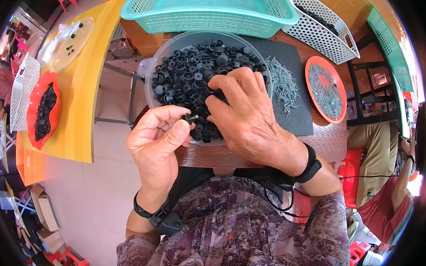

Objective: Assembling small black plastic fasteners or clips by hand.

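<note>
Between its thumb and index finger, my left hand (158,135) pinches a small black plastic cap (189,118) with a metal screw (193,117) in it, over the near rim of a round clear basin (150,90). A heap of black plastic caps (187,67) fills the basin. My right hand (244,117) is over the right part of the heap, its fingers curled down among the caps. Those fingertips are partly hidden, and what they hold cannot be made out. To the right, loose screws (282,86) lie on a dark mat (301,118).
A red-orange plate (339,115) of screws stands at the right. Behind the basin are a turquoise basket (208,26) and a white perforated basket (317,35). On a yellow table (89,80) at left sits a red dish (32,120) of black parts. Another person (386,202) is at right.
</note>
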The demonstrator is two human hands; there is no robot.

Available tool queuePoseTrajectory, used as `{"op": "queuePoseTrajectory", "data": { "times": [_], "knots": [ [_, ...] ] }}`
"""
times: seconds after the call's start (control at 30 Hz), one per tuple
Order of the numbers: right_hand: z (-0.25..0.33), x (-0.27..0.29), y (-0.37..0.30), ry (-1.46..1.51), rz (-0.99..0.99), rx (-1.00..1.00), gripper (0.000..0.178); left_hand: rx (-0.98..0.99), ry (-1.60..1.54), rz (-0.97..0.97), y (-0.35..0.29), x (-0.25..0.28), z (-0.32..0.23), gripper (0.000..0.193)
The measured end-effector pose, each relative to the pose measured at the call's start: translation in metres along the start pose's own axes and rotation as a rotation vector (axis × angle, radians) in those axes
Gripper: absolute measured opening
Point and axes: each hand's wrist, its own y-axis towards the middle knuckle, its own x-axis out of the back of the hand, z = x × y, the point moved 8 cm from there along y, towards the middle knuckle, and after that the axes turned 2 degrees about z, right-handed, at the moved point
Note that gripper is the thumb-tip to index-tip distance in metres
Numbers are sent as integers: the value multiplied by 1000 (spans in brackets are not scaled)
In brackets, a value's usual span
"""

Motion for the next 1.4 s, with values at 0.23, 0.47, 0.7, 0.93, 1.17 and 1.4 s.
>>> {"op": "queuePoseTrajectory", "data": {
  "times": [0.23, 0.47, 0.7, 0.93, 1.17, 1.4],
  "knots": [
    [-2, -5, 1, -1, 79, 21, 27, 5, -31, 31, 2, 0, 1, 18],
    [-9, 18, -2, -4, -251, 54, 26, 5, -53, 35, 2, -2, 0, 17],
    [0, 17, -7, 220, -342, -115, 20, 85, -146, 102, -2, -21, 6, 21],
    [4, 15, -12, 391, -361, -165, 25, 35, -179, 103, -3, -21, 11, 22],
    [-16, 4, -16, 823, -205, -416, 27, 41, -218, 128, 3, -21, 6, 22],
    [-27, -16, -33, 1180, -169, -644, 21, 70, -193, 124, 1, -23, 7, 22]
  ]
}}
